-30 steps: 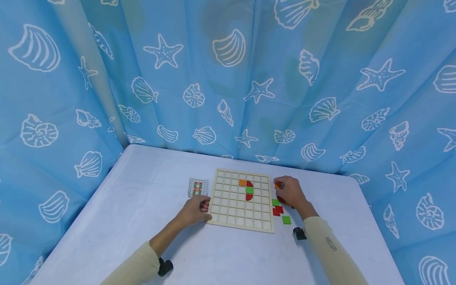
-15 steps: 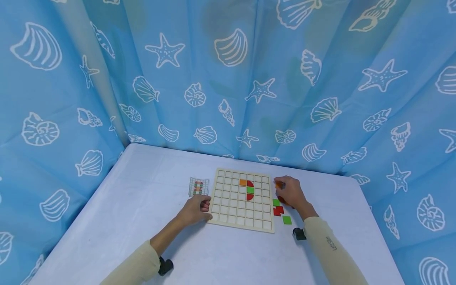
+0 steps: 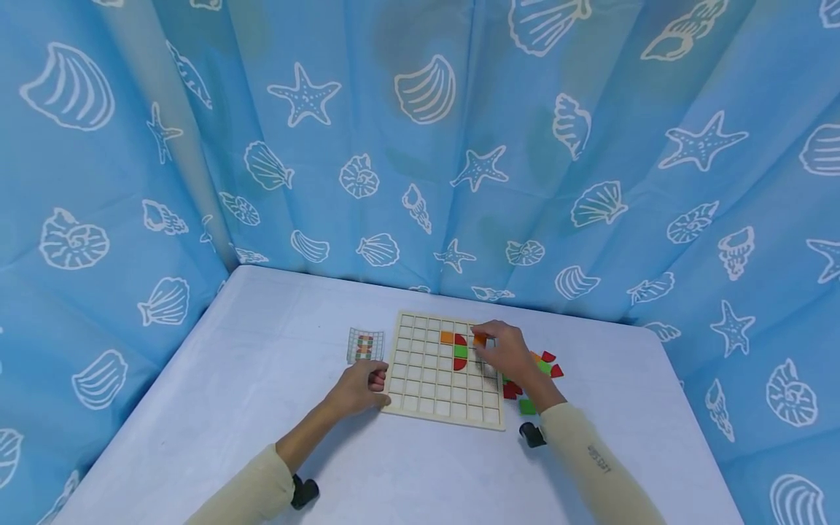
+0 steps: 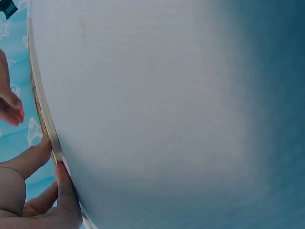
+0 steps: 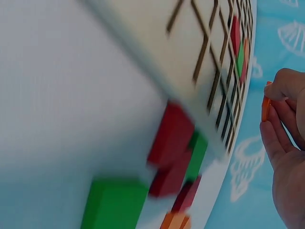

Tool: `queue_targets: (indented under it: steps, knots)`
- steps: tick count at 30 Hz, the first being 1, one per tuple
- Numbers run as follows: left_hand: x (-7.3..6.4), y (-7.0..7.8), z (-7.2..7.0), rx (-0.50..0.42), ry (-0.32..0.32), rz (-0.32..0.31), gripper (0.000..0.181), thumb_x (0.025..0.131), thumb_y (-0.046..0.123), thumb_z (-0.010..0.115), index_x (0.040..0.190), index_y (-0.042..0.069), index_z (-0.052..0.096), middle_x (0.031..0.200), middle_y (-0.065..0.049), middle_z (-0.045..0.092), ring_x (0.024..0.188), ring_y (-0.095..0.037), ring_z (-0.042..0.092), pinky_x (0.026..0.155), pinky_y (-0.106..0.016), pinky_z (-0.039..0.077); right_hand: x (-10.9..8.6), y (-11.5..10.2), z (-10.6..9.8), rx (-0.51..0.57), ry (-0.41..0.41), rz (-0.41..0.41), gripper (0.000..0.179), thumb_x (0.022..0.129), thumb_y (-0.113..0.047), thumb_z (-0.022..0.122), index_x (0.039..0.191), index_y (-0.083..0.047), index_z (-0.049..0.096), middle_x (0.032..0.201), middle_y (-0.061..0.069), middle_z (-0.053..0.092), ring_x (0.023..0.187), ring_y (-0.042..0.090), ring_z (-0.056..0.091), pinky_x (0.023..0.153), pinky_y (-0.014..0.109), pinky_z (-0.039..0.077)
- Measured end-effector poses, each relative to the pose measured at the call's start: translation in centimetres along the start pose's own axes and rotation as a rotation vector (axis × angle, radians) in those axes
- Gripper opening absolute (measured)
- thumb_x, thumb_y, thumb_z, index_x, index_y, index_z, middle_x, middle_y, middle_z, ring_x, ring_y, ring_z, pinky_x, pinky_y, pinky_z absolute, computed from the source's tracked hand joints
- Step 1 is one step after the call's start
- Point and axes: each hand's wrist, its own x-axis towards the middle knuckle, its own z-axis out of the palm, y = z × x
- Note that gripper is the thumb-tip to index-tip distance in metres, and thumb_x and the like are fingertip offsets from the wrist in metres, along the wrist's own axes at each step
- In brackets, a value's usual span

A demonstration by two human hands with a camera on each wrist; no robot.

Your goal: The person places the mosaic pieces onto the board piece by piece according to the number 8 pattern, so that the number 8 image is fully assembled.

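My left hand (image 3: 357,388) pinches the near left edge of a wooden grid board (image 3: 426,375). In the left wrist view, its thumb and fingers lie on either side of the board's thin edge. My right hand (image 3: 508,354) holds an orange tile (image 5: 265,107) between thumb and fingertips, above the right columns of the grid. In the board's cells lie an orange square tile (image 3: 447,337), a green square tile (image 3: 461,351) and two rounded red tiles (image 3: 460,364), one above the green and one below it.
Loose red, green and orange tiles (image 3: 547,368) lie to the board's right, partly hidden by my right arm; a green square (image 3: 528,407) sits nearest. A small pattern card (image 3: 365,344) lies left of the board on a white tabletop (image 3: 275,328). A blue shell-print curtain (image 3: 420,182) surrounds the table.
My right hand has moved left from the loose tiles to over the board, carrying the orange tile. Several loose tiles it covered now show. The left hand has stayed put.
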Motion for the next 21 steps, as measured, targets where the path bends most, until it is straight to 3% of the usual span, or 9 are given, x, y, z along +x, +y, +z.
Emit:
queue_targets:
  steps: [6, 14, 21]
  knots:
    - [-0.1, 0.0, 0.0, -0.007, 0.001, 0.013, 0.062, 0.073, -0.002, 0.082, 0.128, -0.012, 0.054, 0.096, -0.007, 0.058, 0.087, -0.017, 0.057, 0.077, -0.029, 0.053, -0.2, -1.5, 2.3, -0.003, -0.048, -0.069, 0.036, 0.084, -0.01, 0.075, 0.119, -0.009, 0.071, 0.116, 0.004, 0.066, 0.107, 0.022, 0.059, 0.091, 0.041, 0.053]
    - [-0.1, 0.0, 0.0, -0.009, 0.008, 0.017, 0.062, 0.073, -0.002, 0.082, 0.128, -0.011, 0.055, 0.095, -0.006, 0.058, 0.086, -0.016, 0.057, 0.076, -0.028, 0.053, -0.5, -2.7, 4.1, 0.001, -0.092, -0.181, 0.033, 0.085, -0.008, 0.074, 0.118, -0.007, 0.071, 0.114, 0.004, 0.068, 0.108, 0.023, 0.058, 0.091, 0.04, 0.053]
    - [-0.1, 0.0, -0.1, 0.003, 0.002, 0.034, 0.062, 0.074, -0.001, 0.081, 0.128, -0.011, 0.054, 0.094, -0.005, 0.058, 0.086, -0.016, 0.056, 0.075, -0.03, 0.052, -0.5, -2.8, 4.8, -0.047, -0.098, -0.17, 0.032, 0.086, -0.01, 0.073, 0.118, -0.01, 0.072, 0.114, 0.001, 0.069, 0.114, 0.024, 0.057, 0.097, 0.042, 0.049]
